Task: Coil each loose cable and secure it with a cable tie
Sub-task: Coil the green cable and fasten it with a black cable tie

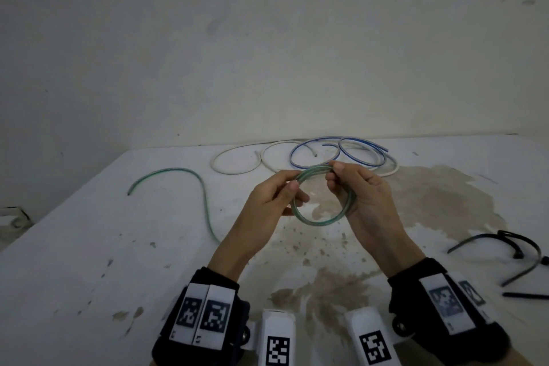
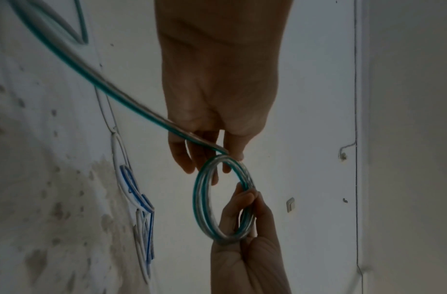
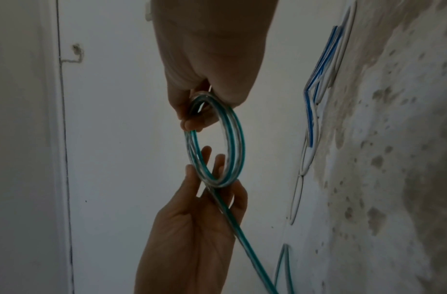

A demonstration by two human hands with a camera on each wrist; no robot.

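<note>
A clear cable with a green stripe is wound into a small coil held above the table between both hands. My left hand pinches the coil's left side, thumb on top and fingers underneath. My right hand pinches the top of the coil, whose right side runs through its palm. In the left wrist view the coil hangs from the left fingers, and the loose tail leads away from them. The right wrist view has the right hand gripping the coil. The tail lies in a curve across the table to the left.
A blue-striped cable and a white cable lie in loose loops at the table's far edge by the wall. Several black cable ties lie at the right edge. The white table is stained brown in the middle.
</note>
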